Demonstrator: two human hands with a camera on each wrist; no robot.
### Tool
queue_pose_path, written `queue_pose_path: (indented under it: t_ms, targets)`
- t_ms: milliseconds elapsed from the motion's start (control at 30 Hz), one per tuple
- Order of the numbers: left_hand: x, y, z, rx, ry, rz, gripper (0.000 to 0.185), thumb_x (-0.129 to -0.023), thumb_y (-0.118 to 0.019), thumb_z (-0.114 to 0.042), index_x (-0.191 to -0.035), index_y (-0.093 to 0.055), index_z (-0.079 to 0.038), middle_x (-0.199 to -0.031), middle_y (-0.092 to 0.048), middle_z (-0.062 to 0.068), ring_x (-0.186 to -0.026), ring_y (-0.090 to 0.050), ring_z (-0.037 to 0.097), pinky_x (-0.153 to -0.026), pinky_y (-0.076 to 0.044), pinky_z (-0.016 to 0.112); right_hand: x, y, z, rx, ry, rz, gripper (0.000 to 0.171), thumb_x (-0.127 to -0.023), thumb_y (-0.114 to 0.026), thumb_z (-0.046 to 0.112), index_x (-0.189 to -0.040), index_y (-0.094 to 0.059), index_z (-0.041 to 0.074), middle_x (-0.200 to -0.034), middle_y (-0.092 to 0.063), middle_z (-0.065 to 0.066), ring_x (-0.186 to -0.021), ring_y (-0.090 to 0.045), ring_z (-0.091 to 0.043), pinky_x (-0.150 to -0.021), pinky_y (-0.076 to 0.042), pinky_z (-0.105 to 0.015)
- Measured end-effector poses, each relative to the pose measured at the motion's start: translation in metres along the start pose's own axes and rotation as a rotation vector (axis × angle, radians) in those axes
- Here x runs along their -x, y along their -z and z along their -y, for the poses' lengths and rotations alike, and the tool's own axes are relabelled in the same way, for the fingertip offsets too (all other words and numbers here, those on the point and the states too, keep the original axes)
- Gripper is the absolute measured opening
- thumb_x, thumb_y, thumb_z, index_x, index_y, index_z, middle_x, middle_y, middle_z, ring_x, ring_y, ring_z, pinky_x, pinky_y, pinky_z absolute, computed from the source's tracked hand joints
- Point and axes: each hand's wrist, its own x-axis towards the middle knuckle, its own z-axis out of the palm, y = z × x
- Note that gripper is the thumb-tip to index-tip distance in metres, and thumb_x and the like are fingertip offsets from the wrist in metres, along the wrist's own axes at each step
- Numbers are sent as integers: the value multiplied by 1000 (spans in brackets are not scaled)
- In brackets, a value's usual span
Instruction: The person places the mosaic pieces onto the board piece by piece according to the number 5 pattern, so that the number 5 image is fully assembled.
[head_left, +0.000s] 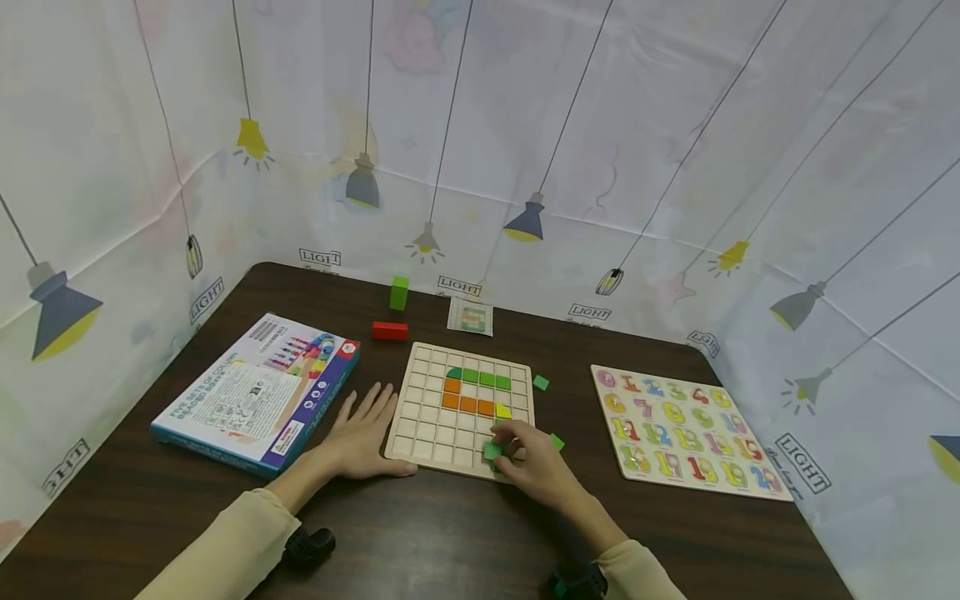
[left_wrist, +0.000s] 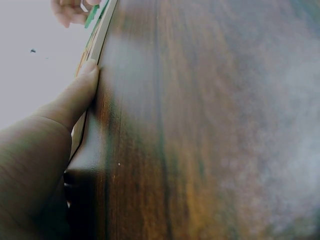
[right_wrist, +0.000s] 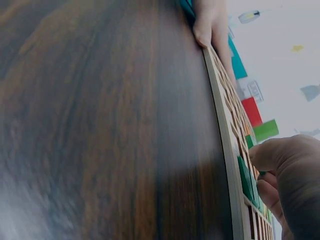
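A wooden grid board (head_left: pixel 429 417) lies in the middle of the dark table, with green (head_left: pixel 480 377), orange (head_left: pixel 467 404) and yellow (head_left: pixel 503 411) tiles set in its cells. My right hand (head_left: pixel 507 447) pinches a small green tile (head_left: pixel 491 451) over the board's near right cells; the right wrist view shows the green tile (right_wrist: pixel 245 177) at the fingers (right_wrist: pixel 277 155). My left hand (head_left: pixel 370 421) lies flat on the table beside the board's left edge. Its thumb (left_wrist: pixel 75 97) touches the board's edge (left_wrist: pixel 97 42).
A colourful box (head_left: pixel 258 392) lies at the left and a number puzzle (head_left: pixel 686 433) at the right. Behind the board are a red block (head_left: pixel 390 331), an upright green block (head_left: pixel 399 292) and a pattern card (head_left: pixel 470 317). Two loose green tiles (head_left: pixel 541 382) lie right of the board.
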Motion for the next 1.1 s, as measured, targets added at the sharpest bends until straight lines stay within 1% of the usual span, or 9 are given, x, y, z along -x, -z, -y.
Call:
queue_pose_path:
  t_ms: [267,567,833,1000,1100]
  targets:
    - [1,1,0,-2,0,-5,125,-66,-45,-88,-151,-13,-3,-157,-2,13,-143,4,29,-108,8,54,-3,-3,10,50,37,57,40,-78,-76,5,-115,-60,3,-94,-64,0,-80,-60,-12,-68,-52,-25]
    - [0,-1,1,8,-16,-14,124,-67,-45,-87,-151,-12,-3,-157,-3,13,-143,5,29,-108,9,54,-4,-2,13,63,12,92,41,-80,-75,7,-118,-59,3,-95,-64,1,-81,-60,-11,-70,-51,-25]
    - [-1,0,0,9,-18,-8,124,-67,-45,-88,-151,-12,-3,-157,-2,13,-143,5,29,-108,9,54,-3,-2,14,63,0,77,42,-79,-75,6,-118,-59,4,-95,-64,0,-81,-61,-12,-69,-52,-25]
    - [0,-1,0,5,-15,-15,123,-67,-46,-87,-151,-12,-3,-157,-2,13,-143,5,29,-108,8,54,-5,-3,12,73,24,36,38,-81,-74,6,-117,-60,5,-94,-64,1,-80,-60,-10,-67,-51,-26]
    - [1,0,0,1,-13,-18,122,-68,-48,-85,-151,-13,-2,-157,-3,14,-143,4,30,-108,8,55,-8,-3,9,69,48,-8,35,-82,-73,7,-115,-61,4,-93,-64,0,-78,-60,-9,-65,-51,-26]
